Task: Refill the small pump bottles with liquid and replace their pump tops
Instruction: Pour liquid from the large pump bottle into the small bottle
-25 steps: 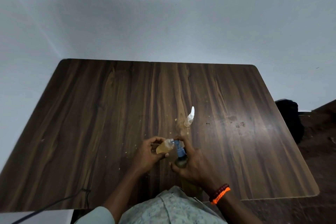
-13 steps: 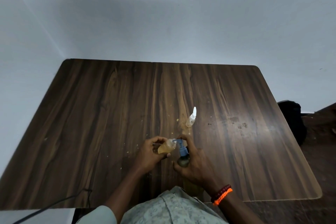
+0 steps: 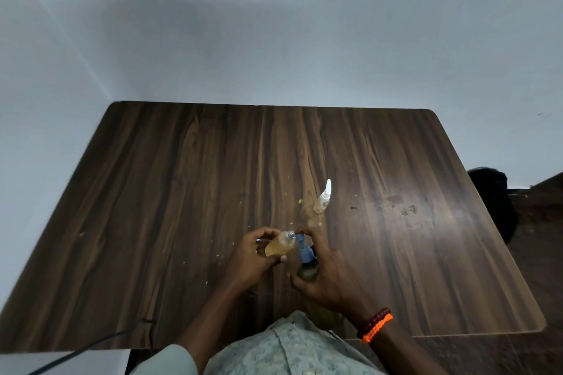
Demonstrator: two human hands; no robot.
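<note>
Amber liquid fills tilted small bottle (image 3: 278,247), nozzle of green dispenser (image 3: 307,265) at mouth.

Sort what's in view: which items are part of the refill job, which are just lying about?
In the job:
- small open bottle of amber liquid, held tilted in left hand
- larger bottle with blue pump, gripped by right hand, nozzle at the small bottle's mouth
- capped small bottle standing farther back on table

Lying about:
- black cable
- dark bag beside the table
- crumbs
</note>
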